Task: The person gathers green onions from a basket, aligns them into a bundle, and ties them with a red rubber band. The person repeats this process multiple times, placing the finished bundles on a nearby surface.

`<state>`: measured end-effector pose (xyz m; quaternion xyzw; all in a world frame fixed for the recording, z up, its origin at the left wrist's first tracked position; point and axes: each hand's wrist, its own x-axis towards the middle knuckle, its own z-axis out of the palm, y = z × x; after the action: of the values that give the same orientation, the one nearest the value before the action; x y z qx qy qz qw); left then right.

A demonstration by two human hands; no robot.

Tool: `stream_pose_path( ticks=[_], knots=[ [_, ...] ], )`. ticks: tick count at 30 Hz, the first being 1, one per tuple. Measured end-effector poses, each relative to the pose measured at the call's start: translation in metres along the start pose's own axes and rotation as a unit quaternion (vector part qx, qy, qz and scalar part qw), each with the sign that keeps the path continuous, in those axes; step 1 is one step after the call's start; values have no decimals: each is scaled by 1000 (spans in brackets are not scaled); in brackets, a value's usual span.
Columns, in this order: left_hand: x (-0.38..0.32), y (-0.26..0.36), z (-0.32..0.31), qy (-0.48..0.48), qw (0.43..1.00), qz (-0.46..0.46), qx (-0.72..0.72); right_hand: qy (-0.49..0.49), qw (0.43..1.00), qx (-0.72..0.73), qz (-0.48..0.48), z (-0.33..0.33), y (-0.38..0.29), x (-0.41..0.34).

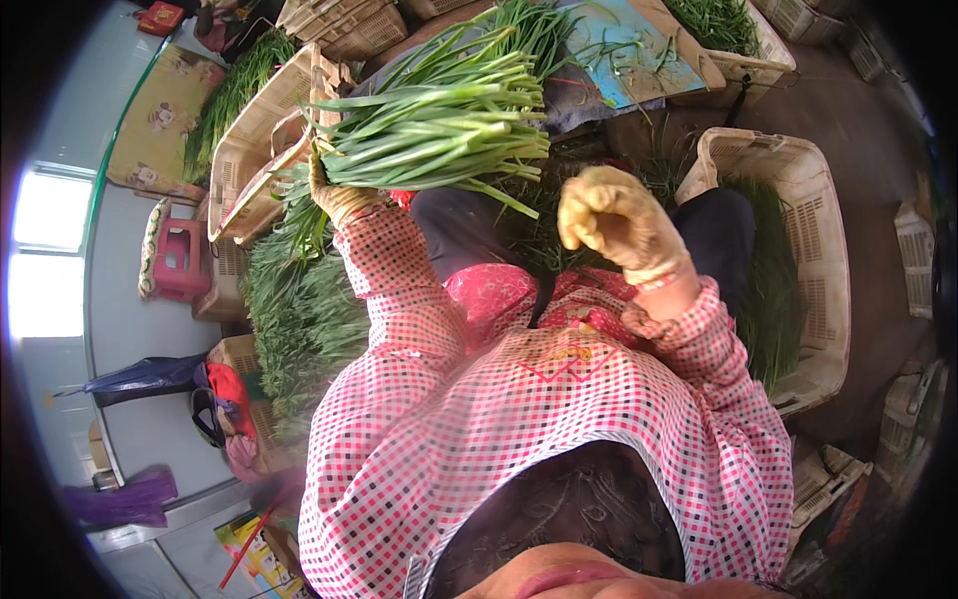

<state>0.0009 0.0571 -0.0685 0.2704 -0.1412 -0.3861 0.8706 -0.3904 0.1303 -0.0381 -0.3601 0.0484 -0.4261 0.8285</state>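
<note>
My left hand [343, 199], in a pale work glove, grips a large bunch of garlic chives [449, 135] by its leafy side. The bunch lies sideways above my left knee, its pale cut stems pointing right. In a yellowish glove, my right hand [625, 221] hovers over my lap with fingers curled into a loose ring; no object shows in it. It is apart from the stem ends. Loose green trimmings [546, 239] lie between my legs, partly hidden. Beside my left arm is a big heap of greens [299, 322].
On my right stands a white plastic crate [816, 262] with greens inside. Ahead, a blue board [636, 60] bears scraps and more chives. Another crate [262, 142] stands at the left, near a pink stool [179, 258]. A filled crate [771, 49] is at the far right.
</note>
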Motion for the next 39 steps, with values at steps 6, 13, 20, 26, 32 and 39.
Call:
stream_pose_path(
  ticks=[6, 13, 20, 26, 32, 39],
  knots=[
    [-6, -7, -3, -89, 994, -50, -31, 171, 958, -215, 80, -12, 26, 17],
    [-4, -3, -23, -146, 984, -50, -92, -32, 992, -105, -56, -11, -9, -9],
    [-2, -2, -32, -158, 964, -115, -178, 114, 901, -417, -29, 12, -24, -17],
    [-23, -5, -15, -188, 971, -76, -123, 53, 894, -445, -3, 22, 20, 30],
    [-33, -3, -9, -211, 952, -82, -206, 194, 966, -168, -25, 14, 46, 22],
    [-21, 2, -18, -205, 953, -78, -209, 107, 984, -139, 29, -15, 17, -18]
  ],
)
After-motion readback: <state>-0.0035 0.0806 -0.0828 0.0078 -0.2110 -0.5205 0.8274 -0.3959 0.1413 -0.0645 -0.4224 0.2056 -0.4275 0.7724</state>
